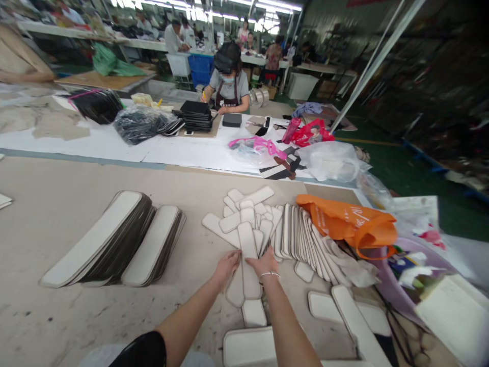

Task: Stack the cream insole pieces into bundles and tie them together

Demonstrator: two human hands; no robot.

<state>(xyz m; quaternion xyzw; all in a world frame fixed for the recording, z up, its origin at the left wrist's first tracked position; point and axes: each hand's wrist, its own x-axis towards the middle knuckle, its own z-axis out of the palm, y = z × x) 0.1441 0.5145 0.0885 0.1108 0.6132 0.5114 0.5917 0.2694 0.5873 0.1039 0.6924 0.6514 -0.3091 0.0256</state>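
A long white panel with rounded ends and a beige edge (250, 244) lies lengthwise in front of me, on top of similar pieces. My left hand (228, 267) has its fingers drawn together at the panel's left edge. On the other side, my right hand (265, 263), with a bracelet at the wrist, rests its thumb on the right edge, its fingers apart toward the pieces beyond. Just past both hands is a loose heap of white panels (230, 223). To the right, a fanned row of panels (296, 232) leans over.
Two neat stacks, a long one (95, 234) and a shorter one (153, 244), stand at left. An orange bag (347, 221) and a purple basin (397, 285) are at right. More panels (248, 346) lie nearest me. Across the white table sits a co-worker (229, 86).
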